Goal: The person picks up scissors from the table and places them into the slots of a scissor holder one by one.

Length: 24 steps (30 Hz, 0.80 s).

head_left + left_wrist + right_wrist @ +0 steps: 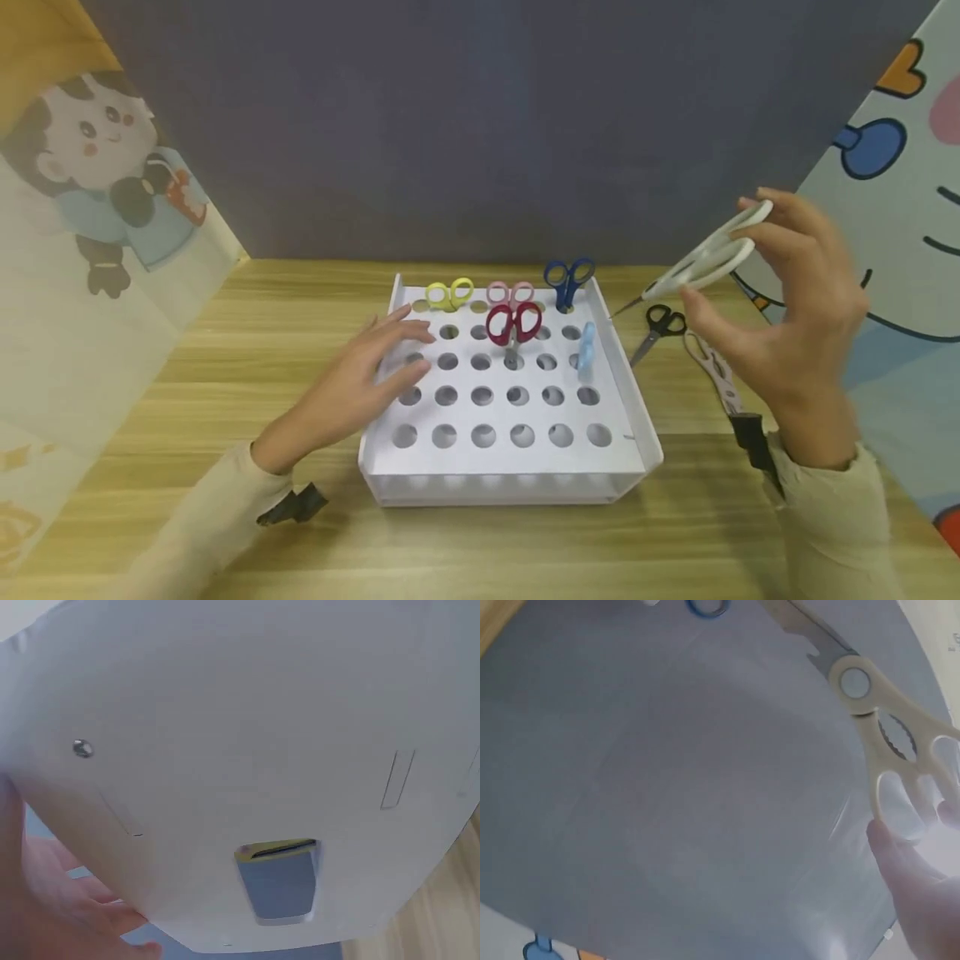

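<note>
My right hand (pixel 802 308) holds a pair of white-handled kitchen scissors (pixel 705 260) by its handle loops, raised to the right of the white rack (pixel 525 460). The scissors tilt, with the blades pointing down and left near the rack's right wall. In the right wrist view the kitchen scissors (pixel 889 727) show a round pivot and toothed inner handles. My left hand (pixel 367 375) lies over the rack's left side, fingers extended. Standing in the rack's holes are yellow scissors (pixel 450 293), pink scissors (pixel 510 293), red scissors (pixel 514 323), navy scissors (pixel 568 282) and a light-blue handle (pixel 587 350).
On the table right of the rack lie black-handled scissors (pixel 656 329) and a pale pair of scissors (pixel 716 371). A dark panel (pixel 487 133) stands at the back, with cartoon-printed walls (pixel 105 167) at both sides. The wood-grain table (pixel 225 333) surrounds the rack.
</note>
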{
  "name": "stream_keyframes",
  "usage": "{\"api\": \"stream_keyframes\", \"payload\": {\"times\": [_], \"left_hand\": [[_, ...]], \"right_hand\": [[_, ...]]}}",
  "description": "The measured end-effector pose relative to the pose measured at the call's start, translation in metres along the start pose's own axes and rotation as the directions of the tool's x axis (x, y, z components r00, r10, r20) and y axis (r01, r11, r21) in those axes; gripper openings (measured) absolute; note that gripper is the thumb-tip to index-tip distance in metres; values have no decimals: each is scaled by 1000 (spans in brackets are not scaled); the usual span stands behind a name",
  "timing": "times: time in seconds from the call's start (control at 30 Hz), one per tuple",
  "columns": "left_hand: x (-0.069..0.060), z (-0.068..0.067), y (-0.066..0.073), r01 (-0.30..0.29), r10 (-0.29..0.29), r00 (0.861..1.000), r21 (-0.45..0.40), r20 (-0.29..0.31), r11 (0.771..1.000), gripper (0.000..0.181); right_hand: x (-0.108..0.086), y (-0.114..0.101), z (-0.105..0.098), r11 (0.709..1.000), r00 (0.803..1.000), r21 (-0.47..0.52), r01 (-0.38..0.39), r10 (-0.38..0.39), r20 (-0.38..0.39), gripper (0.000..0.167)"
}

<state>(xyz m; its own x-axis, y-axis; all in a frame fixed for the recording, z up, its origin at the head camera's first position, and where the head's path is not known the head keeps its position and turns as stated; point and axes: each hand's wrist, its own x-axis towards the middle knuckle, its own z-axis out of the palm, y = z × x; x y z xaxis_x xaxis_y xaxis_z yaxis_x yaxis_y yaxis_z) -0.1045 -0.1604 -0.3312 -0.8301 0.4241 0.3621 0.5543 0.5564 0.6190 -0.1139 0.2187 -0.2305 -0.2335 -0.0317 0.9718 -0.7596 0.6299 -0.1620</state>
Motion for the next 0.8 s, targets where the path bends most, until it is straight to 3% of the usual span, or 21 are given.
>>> {"api": "stream_keyframes", "payload": {"times": [0.13, 0.3, 0.43, 0.6, 0.7, 0.8], "left_hand": [[7, 4, 1, 1, 0, 999, 8, -41, 1000, 45], [15, 5, -1, 12, -13, 1000, -31, -22, 999, 61], [16, 4, -1, 19, -19, 1000, -42, 5, 999, 63], [18, 6, -2, -29, 29, 1000, -40, -2, 999, 61], [17, 6, -4, -35, 35, 999, -28, -21, 999, 60], [15, 7, -7, -23, 22, 999, -23, -29, 999, 61]], "right_hand": [[2, -1, 7, 984, 999, 176, -3, 10, -38, 62], [7, -9, 18, 903, 998, 430, -6, 33, -55, 57], [14, -16, 28, 847, 1000, 531, 8, 7, -26, 56], [21, -24, 41, 780, 999, 626, 8, -29, 24, 56], [25, -34, 51, 765, 995, 643, 2, -65, 74, 55], [27, -44, 62, 791, 987, 611, 31, -121, 107, 53]]}}
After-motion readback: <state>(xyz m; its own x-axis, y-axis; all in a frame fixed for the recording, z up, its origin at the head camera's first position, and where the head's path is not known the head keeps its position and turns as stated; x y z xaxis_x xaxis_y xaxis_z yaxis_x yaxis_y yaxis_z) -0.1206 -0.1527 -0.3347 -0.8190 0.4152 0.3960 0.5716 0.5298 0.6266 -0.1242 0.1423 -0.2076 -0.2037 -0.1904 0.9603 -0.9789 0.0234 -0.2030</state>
